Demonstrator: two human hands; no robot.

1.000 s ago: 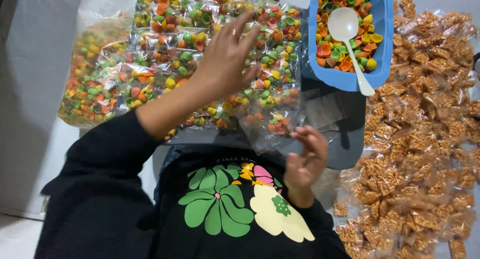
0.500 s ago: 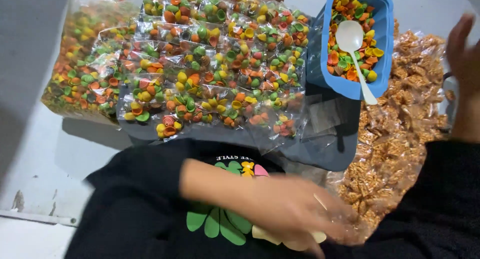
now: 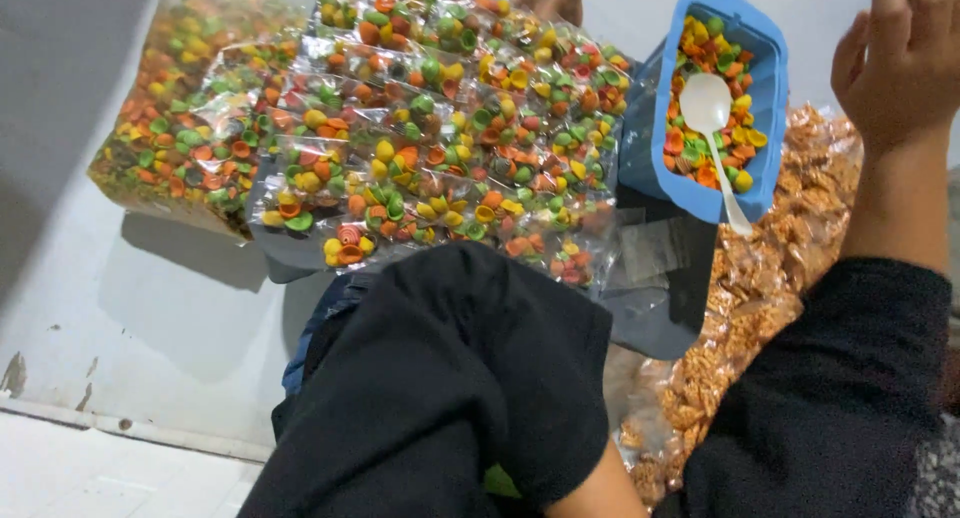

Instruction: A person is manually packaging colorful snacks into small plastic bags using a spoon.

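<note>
Black sleeves fill the near frame; my left arm crosses low and its hand is out of view, so I can't tell its state. Right hand is raised at top right, fingers loosely curled, half open, holding nothing, nearest the blue tray. Blue tray, one, sits just left of that hand, holding loose colourful snack pieces and one white plastic spoon lying bowl up, handle sticking over the near rim. Spoon judged light, stiff, a bit slick; best pinched at the handle end. Below and right of the tray: packets of orange-brown snacks, too many and too overlapped to count. Flat empty clear bags by the tray's near corner, count unclear. Further left: rows of small sealed colourful packets, dozens, crinkly, soft, crushable contents; grab by the sealed edge. One big clear bag far left
</note>
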